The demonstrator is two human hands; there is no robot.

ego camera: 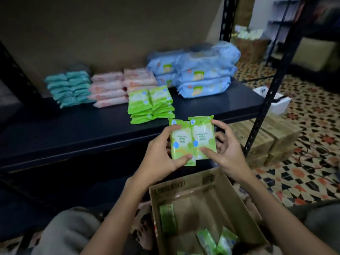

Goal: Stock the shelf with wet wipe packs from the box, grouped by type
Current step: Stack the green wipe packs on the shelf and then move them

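Two green wet wipe packs sit side by side between my hands, just above the shelf's front edge. My left hand (161,153) grips the left green pack (181,137); my right hand (227,150) grips the right green pack (203,133). On the dark shelf (82,129) stand grouped stacks: teal packs (69,88), pink packs (114,88), green packs (150,104) and large blue packs (198,72). The open cardboard box (237,203) below my arms holds a few more green packs (207,240).
A black shelf upright (270,89) rises at the right. Beyond it are brown cartons (272,142) and a white box (279,105) on a patterned floor. My knees flank the cardboard box.
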